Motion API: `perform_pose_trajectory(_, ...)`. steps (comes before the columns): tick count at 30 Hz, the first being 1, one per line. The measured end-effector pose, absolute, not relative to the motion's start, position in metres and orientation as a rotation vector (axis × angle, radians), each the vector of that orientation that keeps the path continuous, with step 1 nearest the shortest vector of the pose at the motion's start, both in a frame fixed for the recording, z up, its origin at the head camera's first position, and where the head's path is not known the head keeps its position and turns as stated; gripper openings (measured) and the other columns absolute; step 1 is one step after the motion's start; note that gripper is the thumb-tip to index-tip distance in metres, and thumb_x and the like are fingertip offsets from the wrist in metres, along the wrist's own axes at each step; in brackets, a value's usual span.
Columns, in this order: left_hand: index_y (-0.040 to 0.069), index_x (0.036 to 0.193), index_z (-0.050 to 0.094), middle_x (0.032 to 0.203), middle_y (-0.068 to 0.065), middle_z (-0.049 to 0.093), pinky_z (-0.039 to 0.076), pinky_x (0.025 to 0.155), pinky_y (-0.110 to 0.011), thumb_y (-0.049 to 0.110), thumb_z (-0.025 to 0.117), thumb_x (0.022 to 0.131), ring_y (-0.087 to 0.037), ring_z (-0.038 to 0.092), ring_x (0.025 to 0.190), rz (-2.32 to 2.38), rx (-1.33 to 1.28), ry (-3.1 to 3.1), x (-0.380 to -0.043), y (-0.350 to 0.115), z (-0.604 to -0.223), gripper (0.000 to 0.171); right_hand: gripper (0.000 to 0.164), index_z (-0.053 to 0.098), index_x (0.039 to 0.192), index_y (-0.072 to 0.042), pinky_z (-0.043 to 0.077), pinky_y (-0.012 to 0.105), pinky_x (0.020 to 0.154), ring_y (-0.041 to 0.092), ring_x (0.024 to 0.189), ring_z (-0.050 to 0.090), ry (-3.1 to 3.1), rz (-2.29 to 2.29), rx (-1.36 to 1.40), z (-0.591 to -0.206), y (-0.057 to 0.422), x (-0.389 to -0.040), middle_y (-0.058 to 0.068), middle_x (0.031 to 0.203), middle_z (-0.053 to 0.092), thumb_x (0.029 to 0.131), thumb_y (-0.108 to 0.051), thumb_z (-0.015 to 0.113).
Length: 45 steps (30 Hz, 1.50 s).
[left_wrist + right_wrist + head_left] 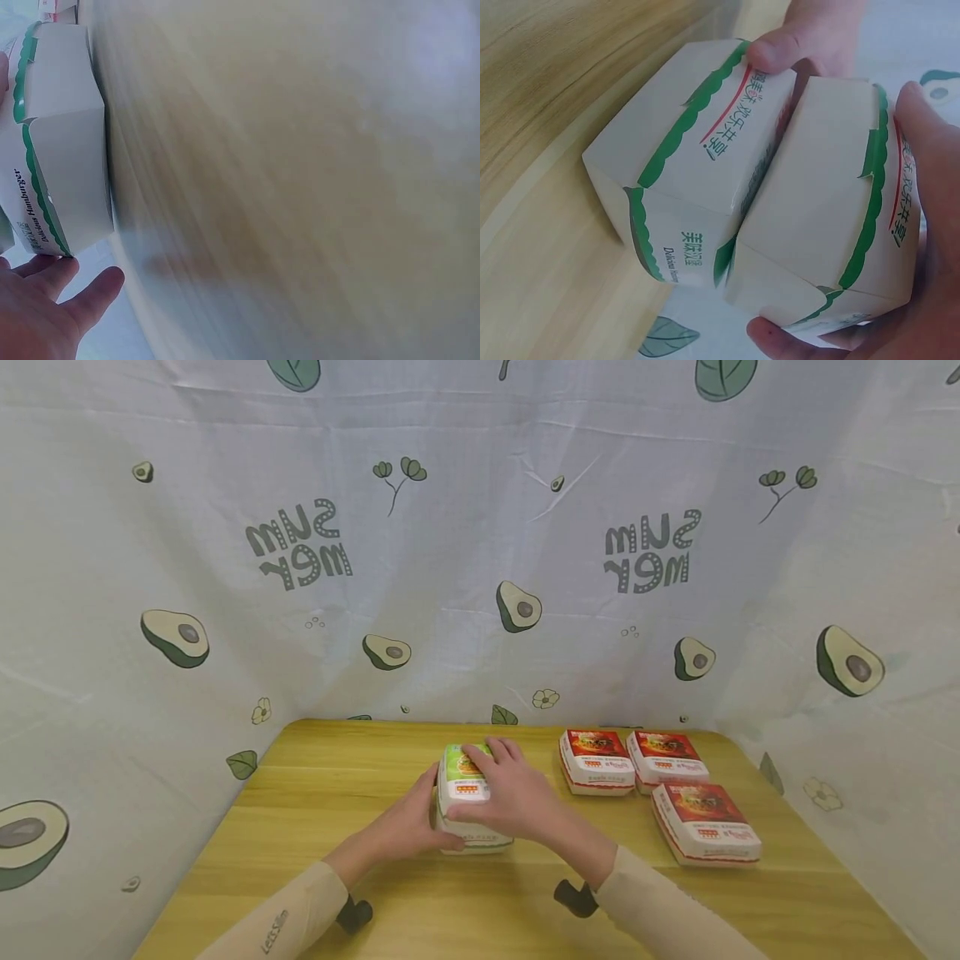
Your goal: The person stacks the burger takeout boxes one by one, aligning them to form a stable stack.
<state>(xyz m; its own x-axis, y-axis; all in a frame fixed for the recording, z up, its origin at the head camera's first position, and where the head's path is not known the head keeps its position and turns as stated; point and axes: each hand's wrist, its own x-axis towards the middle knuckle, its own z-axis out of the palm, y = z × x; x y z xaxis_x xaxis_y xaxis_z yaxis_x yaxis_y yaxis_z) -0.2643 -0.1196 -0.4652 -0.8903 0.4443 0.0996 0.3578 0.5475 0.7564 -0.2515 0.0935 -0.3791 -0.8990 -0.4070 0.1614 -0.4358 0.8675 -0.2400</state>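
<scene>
Two white hamburger boxes with green scalloped trim are stacked in front of me. The lower hamburger box (697, 161) rests on the wooden table, its "Delicious Hamburger" end panel (37, 202) showing in the left wrist view. Its left side is gripped by my left hand (408, 827), thumb at the front corner. My right hand (517, 793) spans the upper hamburger box (821, 195), fingers over the green printed lid (463, 768) and thumb at the front. A narrow wedge-shaped gap shows between the two boxes in the right wrist view.
On the right of the wooden table (315, 802) stand three red-topped hamburger boxes: one left (596, 764), one beside it (667, 758), one nearer (708, 827). A pale avocado-print curtain (450, 552) hangs behind and along both sides.
</scene>
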Motion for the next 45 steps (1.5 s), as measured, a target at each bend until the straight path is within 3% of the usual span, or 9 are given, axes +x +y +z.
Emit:
perform_pose_trajectory(8, 0.044, 0.157, 0.006, 0.153, 0.012, 0.034, 0.037, 0.114, -0.051, 0.042, 0.092, 0.071, -0.013, 0.044, 0.136, 1.323, 0.783, 2.644, -0.268, -0.121, -0.468, 0.121, 0.100, 0.037, 0.156, -0.032, 0.051, 0.060, 0.093, 0.033, 0.148, 0.029, -2.946, 0.400, 0.703, -0.381, 0.095, -0.253, 0.010, 0.162, 0.032, 0.074, -0.084, 0.063)
perform_pose_trajectory(15, 0.042, 0.158, 0.008, 0.153, 0.011, 0.035, 0.036, 0.115, -0.051, 0.046, 0.091, 0.070, -0.014, 0.044, 0.137, 1.318, 0.794, 2.651, -0.270, -0.121, -0.468, 0.121, 0.099, 0.035, 0.157, -0.029, 0.050, 0.059, 0.094, 0.033, 0.150, 0.026, -2.963, 0.466, 0.764, -0.377, 0.099, -0.253, 0.011, 0.164, 0.028, 0.077, -0.078, 0.066)
perform_pose_trajectory(22, 0.041, 0.156, 0.013, 0.147, 0.013, 0.039, 0.036, 0.116, -0.047, 0.043, 0.092, 0.069, -0.010, 0.045, 0.135, 1.352, 0.829, 2.627, -0.269, -0.121, -0.468, 0.118, 0.102, 0.030, 0.159, -0.026, 0.042, 0.062, 0.105, 0.032, 0.153, 0.019, -3.004, 0.579, 0.773, -0.373, 0.103, -0.252, 0.008, 0.167, 0.021, 0.078, -0.073, 0.070)
perform_pose_trajectory(45, 0.042, 0.156, 0.012, 0.145, 0.013, 0.041, 0.038, 0.113, -0.048, 0.043, 0.091, 0.070, -0.012, 0.046, 0.134, 1.383, 0.863, 2.605, -0.267, -0.121, -0.470, 0.117, 0.087, 0.043, 0.153, -0.028, 0.039, 0.068, 0.104, 0.039, 0.151, 0.023, -2.975, 0.734, 0.740, -0.371, 0.115, -0.250, 0.010, 0.166, 0.023, 0.079, -0.058, 0.078)
